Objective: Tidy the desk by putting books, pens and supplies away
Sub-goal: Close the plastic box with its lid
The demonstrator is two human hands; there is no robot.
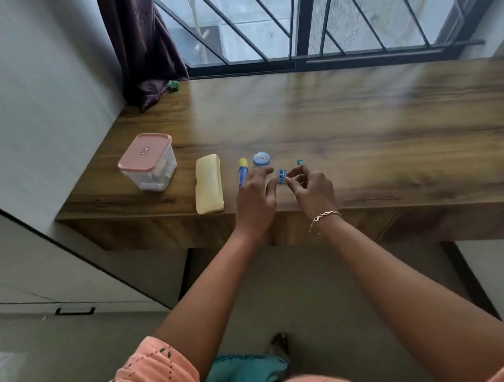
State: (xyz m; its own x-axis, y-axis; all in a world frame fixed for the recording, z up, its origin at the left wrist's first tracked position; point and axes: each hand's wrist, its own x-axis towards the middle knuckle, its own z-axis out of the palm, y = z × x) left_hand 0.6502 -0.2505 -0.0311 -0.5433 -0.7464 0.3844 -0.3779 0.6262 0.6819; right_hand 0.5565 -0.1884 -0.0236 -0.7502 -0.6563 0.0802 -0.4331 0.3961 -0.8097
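Near the front edge of the brown wooden desk (358, 119), the right hand (312, 191) pinches the small blue plastic sharpener (281, 176) by one end, the left hand (255, 196) loosely spread beside it; the sharpener could slip floorward.

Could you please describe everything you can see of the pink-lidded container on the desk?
The container is a squarish box of clear, slightly cloudy plastic with rounded corners, closed by a pink lid bearing a small white label at its middle. Pale contents show dimly through the walls; what they are cannot be told. It stands upright at the left end of the desk, left of the cream pencil case and apart from it. Only the desk touches it.
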